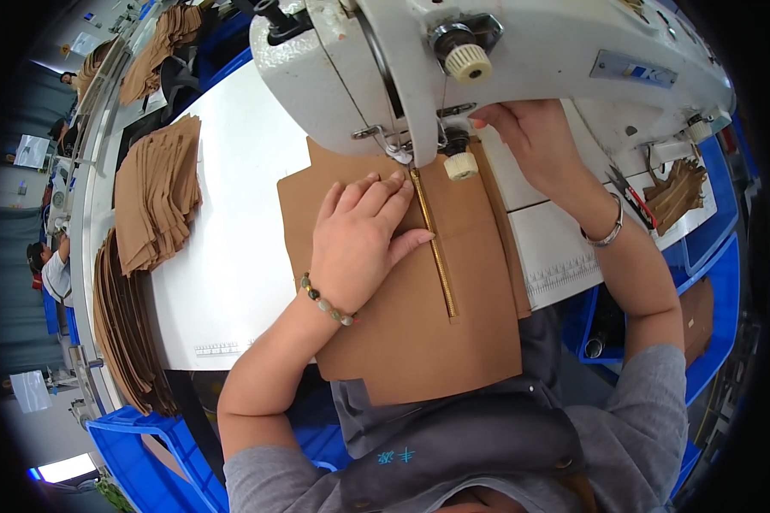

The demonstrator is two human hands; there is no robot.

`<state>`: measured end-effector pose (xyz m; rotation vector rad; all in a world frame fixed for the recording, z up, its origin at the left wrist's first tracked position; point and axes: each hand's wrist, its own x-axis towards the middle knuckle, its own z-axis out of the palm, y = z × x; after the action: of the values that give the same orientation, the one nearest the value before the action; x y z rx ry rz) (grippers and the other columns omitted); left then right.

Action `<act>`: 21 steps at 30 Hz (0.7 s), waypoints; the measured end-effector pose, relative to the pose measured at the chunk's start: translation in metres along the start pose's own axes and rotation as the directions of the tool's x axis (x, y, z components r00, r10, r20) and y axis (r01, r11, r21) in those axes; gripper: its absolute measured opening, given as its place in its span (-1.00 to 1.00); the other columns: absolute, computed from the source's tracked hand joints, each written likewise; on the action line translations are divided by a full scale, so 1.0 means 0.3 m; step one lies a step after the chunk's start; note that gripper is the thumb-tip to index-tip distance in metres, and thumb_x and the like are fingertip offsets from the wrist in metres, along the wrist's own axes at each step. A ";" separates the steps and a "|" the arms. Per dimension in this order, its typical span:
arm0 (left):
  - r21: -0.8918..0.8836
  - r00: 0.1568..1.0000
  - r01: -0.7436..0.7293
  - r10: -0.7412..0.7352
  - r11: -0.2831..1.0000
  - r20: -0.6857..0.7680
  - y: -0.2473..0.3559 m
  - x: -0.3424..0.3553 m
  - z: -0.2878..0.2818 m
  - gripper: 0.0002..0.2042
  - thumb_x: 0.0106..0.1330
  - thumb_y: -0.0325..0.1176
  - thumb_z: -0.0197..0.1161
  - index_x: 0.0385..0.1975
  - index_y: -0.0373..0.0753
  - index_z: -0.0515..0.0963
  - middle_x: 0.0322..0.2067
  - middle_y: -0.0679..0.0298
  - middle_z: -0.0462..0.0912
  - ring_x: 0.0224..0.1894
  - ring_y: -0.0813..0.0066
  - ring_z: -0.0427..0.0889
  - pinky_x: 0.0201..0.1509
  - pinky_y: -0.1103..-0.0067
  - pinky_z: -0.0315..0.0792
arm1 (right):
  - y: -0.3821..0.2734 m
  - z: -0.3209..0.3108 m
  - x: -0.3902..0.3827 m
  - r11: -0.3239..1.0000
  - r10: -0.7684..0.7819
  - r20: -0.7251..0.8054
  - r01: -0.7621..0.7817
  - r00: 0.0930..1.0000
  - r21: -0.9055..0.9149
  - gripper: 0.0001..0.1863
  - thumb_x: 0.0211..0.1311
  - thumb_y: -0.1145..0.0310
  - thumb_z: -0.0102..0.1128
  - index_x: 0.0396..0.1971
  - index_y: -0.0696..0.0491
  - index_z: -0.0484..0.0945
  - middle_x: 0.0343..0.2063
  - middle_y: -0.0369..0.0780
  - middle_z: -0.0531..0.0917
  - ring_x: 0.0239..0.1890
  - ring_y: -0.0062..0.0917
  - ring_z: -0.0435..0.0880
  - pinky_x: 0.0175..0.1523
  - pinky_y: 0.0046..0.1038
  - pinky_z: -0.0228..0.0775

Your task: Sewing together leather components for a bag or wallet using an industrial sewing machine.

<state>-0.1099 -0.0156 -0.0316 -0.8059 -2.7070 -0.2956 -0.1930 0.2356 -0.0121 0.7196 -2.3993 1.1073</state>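
Note:
My left hand [358, 235] lies open on a brown fabric-like panel [419, 350], its fingertips just left of a gold zipper [441, 265] set in the panel and its thumb touching the zipper. The zipper's top end sits under the presser foot [400, 156] of a white sewing machine [325, 68]. My right hand [535, 150] is raised at the right of the needle area, fingers curled beside the machine head near a cream knob [460, 165]; what its fingertips hold or touch is hidden.
Stacks of brown pieces [154, 188] line the white table's [222, 299] left side. Scissors [633, 201] and brown scraps [676, 192] lie at the right. Blue bins [124, 432] flank the table below. Other workers [56, 278] sit at the far left.

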 end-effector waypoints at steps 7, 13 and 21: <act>0.026 0.999 0.032 -0.033 0.999 0.019 0.013 -0.007 -0.006 -0.43 0.23 0.04 0.40 0.14 -0.21 0.62 0.18 0.27 0.65 0.25 0.18 0.55 0.36 0.18 0.38 | -0.005 0.004 -0.036 0.996 -0.012 0.123 0.023 0.992 -0.087 -0.83 0.35 0.30 0.26 -0.21 0.00 0.78 -0.42 -0.25 0.71 -0.34 -0.32 0.70 -0.23 -0.33 0.52; 0.016 0.998 0.060 -0.060 0.998 0.025 0.013 -0.021 0.003 -0.45 0.23 0.05 0.40 0.17 -0.10 0.62 0.20 0.30 0.62 0.30 0.19 0.53 0.40 0.12 0.36 | -0.025 0.104 -0.099 0.900 -0.372 0.285 0.419 0.883 -0.124 -0.77 0.30 0.13 0.32 -0.21 -0.06 0.74 -0.31 -0.25 0.61 -0.12 -0.29 0.57 -0.01 -0.26 0.40; 0.015 0.999 0.031 -0.032 0.999 0.033 0.009 -0.022 0.001 -0.45 0.21 0.04 0.41 0.18 -0.05 0.64 0.19 0.32 0.62 0.30 0.16 0.54 0.38 0.11 0.38 | -0.002 0.109 -0.089 0.882 -0.381 0.293 0.439 0.877 -0.168 -0.78 0.27 0.15 0.34 -0.22 -0.04 0.73 -0.32 -0.28 0.62 -0.16 -0.32 0.56 -0.07 -0.27 0.36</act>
<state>-0.1033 -0.0165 -0.0339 -0.7719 -2.7519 -0.2720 -0.1762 0.2173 -0.0461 1.2814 -2.3562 0.5784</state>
